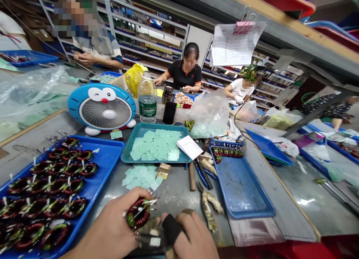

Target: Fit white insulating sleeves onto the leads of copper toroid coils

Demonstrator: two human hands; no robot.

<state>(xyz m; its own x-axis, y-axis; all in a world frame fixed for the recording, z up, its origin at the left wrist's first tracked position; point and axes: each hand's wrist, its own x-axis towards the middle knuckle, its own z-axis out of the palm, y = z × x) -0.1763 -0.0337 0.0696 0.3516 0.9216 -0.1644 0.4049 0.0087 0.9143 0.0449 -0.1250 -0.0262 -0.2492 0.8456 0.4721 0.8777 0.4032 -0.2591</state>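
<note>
Near the bottom middle, my left hand (112, 223) is closed around a toroidal coil (138, 214) wound with dark red wire, its pale leads sticking out to the right. My right hand (193, 234), with black wrapping on a finger, is closed on pliers (150, 239) just below and beside the coil. Blur and the fingers hide much of the pliers, and I cannot tell whether they touch the coil. To the left, a blue tray (110, 154) holds rows of similar coils (74, 186). Small green cards (141, 176) lie loose beyond my hands.
A teal tray (127, 154) holds piled green cards and a white booklet (189, 147). Cloth-wrapped pliers (208, 210) lie right of my hands, beside a blue tray (241, 188) with several coils at its far end. A fan (108, 109) and bottle (147, 102) stand behind. Co-workers sit opposite.
</note>
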